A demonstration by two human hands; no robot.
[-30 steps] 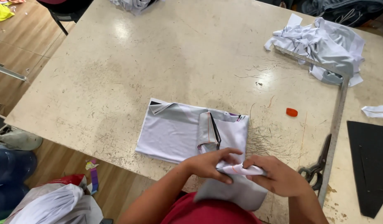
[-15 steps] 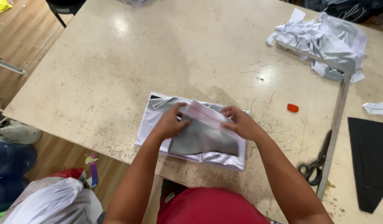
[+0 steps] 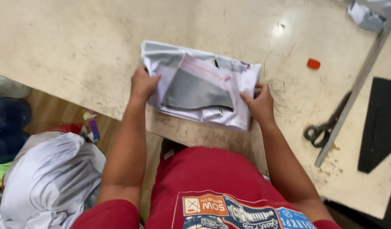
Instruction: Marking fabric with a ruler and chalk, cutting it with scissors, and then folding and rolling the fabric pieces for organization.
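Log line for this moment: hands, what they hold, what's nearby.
left hand: grips stack's left edge | right hand: grips right edge | fabric stack: white and grey, flat on table | nearby: scissors, orange chalk

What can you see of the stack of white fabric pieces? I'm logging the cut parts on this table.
The stack of white fabric pieces lies flat near the front edge of the beige table. It looks like thin, soft cloth, roughly rectangular, with a grey panel and a pink-stitched piece on top. The left hand grips its left edge and the right hand its right edge, fingers over the cloth.
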